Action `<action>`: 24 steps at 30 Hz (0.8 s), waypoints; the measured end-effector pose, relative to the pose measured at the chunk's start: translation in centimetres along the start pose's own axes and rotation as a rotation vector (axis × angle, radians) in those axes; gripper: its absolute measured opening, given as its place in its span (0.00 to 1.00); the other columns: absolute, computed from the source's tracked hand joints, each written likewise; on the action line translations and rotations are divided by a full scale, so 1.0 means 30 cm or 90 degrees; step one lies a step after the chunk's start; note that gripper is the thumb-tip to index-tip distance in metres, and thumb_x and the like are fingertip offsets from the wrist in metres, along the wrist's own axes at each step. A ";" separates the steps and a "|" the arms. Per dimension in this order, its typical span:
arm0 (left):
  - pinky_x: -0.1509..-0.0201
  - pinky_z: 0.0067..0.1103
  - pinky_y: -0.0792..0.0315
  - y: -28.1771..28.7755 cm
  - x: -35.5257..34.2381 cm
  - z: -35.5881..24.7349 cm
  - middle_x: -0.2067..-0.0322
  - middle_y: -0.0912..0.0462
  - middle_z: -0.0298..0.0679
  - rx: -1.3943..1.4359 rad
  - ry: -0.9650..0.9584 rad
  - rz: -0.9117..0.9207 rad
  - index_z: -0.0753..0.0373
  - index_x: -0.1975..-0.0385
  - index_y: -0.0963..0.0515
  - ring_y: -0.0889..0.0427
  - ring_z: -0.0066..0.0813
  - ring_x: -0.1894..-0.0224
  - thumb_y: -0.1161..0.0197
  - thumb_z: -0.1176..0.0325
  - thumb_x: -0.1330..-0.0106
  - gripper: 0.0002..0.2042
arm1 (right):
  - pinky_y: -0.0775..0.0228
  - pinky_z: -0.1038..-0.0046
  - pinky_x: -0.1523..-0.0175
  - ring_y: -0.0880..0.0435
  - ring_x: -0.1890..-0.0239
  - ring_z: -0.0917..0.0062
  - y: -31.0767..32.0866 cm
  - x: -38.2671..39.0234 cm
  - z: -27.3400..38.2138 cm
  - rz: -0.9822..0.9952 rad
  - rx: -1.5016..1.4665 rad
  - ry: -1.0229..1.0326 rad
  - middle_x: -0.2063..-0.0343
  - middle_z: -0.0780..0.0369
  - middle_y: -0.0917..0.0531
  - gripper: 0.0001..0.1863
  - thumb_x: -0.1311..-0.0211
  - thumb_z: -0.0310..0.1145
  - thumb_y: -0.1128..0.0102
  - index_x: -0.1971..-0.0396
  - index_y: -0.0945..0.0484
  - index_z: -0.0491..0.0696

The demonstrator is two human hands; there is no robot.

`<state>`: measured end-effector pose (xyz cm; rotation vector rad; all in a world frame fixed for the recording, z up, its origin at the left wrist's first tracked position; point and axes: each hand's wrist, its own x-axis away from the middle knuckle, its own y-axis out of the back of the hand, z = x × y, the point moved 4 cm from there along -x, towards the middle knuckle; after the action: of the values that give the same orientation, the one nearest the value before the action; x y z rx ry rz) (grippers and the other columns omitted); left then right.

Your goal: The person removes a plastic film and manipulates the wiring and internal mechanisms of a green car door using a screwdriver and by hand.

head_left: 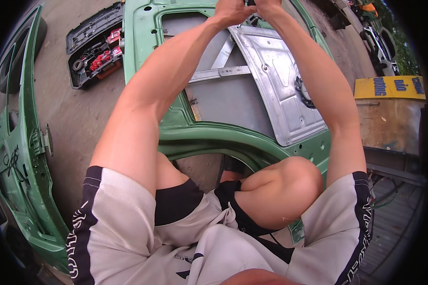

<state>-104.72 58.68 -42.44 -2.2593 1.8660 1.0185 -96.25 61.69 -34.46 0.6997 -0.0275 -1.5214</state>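
Both my arms reach far forward over a green vehicle door (214, 135) lying flat, with large window-like openings. My left hand (234, 11) and my right hand (268, 7) meet close together at the door's far end, cut by the picture's upper edge. Their fingers look closed around a small dark thing (250, 3) whose kind I cannot make out. Beneath my right forearm lies a silver metal panel (273, 71) with a dark round part (303, 91) on it. A silver metal bar (221, 73) crosses the opening left of the panel.
To the left, an open black toolbox (95, 61) with red items stands on the ground. Another green door frame (31, 142) stands at the far left. At right are a yellow sign (390, 88), a worn brown board (387, 121) and ribbed metal sheeting (394, 228). My bent knee (299, 175) rests beside the door.
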 end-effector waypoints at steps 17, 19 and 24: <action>0.67 0.33 0.28 -0.008 0.057 0.063 0.79 0.18 0.44 -0.022 0.092 0.160 0.60 0.54 0.13 0.21 0.36 0.76 0.35 0.50 0.33 0.20 | 0.47 0.76 0.78 0.39 0.86 0.84 -0.007 -0.114 -0.097 0.488 -0.509 -0.152 0.88 0.71 0.38 0.22 0.30 0.36 0.44 0.86 0.39 0.57; 0.64 0.27 0.30 -0.010 0.027 0.074 0.71 0.14 0.41 -0.073 0.077 0.174 0.61 0.52 0.14 0.25 0.26 0.72 0.31 0.48 0.33 0.22 | 0.41 0.75 0.73 0.35 0.83 0.82 -0.013 -0.126 -0.071 0.710 -0.513 -0.135 0.87 0.69 0.35 0.21 0.28 0.39 0.44 0.84 0.35 0.55; 0.68 0.26 0.34 -0.019 0.064 0.101 0.77 0.21 0.36 -0.088 0.082 0.136 0.61 0.53 0.13 0.32 0.24 0.75 0.34 0.50 0.30 0.19 | 0.36 0.75 0.70 0.28 0.80 0.80 -0.025 -0.034 -0.044 0.259 -0.295 0.003 0.83 0.66 0.24 0.20 0.27 0.45 0.41 0.78 0.23 0.49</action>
<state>-105.47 58.46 -46.01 -2.2875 2.1950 1.0848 -96.44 63.22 -35.46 0.3010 0.1723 -1.0793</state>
